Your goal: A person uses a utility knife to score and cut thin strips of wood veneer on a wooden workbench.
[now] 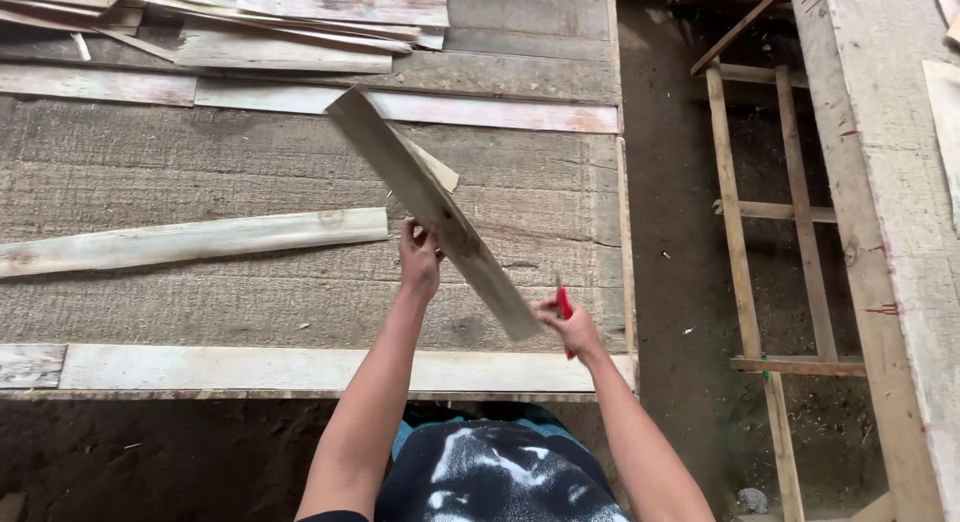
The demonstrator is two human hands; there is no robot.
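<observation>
My left hand [419,257] grips the middle of a grey weathered wooden plank [395,162], which is lifted and slants from the upper left down toward my right. My right hand [572,324] is at the plank's near end and holds a red pencil-like marker [565,307]; whether the fingers also touch the plank I cannot tell. Both hands hover over a large wooden work platform [200,172].
A long pale strip of wood [190,240] lies on the platform to the left. Several loose boards [290,22] are piled at the far edge. A wooden ladder-like frame [775,212] lies on the dirt floor at right, beside a wide beam [885,182].
</observation>
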